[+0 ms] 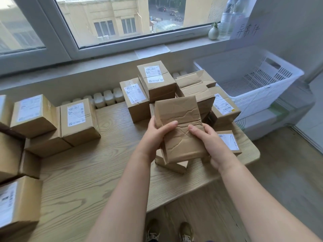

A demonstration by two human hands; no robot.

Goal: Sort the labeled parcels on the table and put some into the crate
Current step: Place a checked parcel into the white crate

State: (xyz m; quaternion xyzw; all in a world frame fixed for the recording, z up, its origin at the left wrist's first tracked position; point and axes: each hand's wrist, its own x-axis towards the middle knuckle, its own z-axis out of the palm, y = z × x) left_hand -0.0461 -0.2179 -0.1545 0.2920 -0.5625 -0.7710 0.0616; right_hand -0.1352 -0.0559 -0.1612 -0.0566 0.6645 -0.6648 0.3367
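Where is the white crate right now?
In the head view, the white crate sits at the right, just past the table's right end, beside the stacked parcels and below the window sill.

Window (111, 20): wide, daylight, buildings outside.
Sill (192, 43): small vase (213, 33).
Radiator (108, 98): white.
Floor (288, 163): wood.
Table (97, 172): pale wood grain.

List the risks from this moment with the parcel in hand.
The held parcel shows a crumpled, label-less face, so it may be mis-sorted. Swinging it right toward the crate could knock the loosely stacked parcels behind it. The right hand might nudge the labeled parcel at the table edge off.
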